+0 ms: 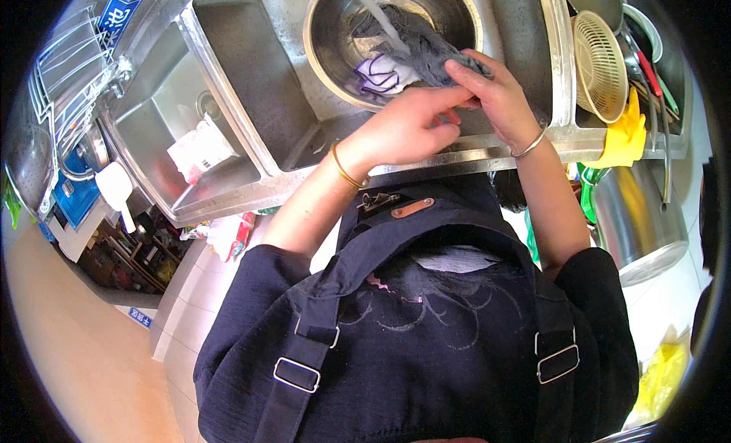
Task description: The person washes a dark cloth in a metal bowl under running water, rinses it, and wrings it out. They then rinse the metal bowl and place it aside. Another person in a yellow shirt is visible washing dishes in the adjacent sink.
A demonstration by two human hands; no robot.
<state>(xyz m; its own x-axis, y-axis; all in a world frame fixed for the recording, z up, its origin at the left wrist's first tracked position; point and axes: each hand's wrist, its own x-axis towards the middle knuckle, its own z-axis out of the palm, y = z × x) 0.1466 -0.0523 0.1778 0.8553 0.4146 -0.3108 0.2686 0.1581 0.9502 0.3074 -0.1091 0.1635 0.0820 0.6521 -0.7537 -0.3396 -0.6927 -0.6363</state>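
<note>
A round steel basin [320, 71] stands in a stainless steel sink compartment [251, 60] before me. A stream of water falls from the top of the view onto a wet dark grey cloth [420, 40] in it. My right hand [502, 94] holds the near end of this cloth over the basin's near right rim, thumb on top. Beside it my left hand [420, 123] has its index finger stretched to the right hand's fingers; whether it touches the cloth is unclear. A white cloth with purple edging [388, 74] lies in the basin, left of the grey one.
Left, a smaller sink holds a white plastic package [201, 150]; a wire rack [74, 60] stands beyond. Right are a beige plastic basket [599, 66], utensils and a yellow rubber glove [625, 137] over the sink's edge. A large steel pot [639, 220] stands below.
</note>
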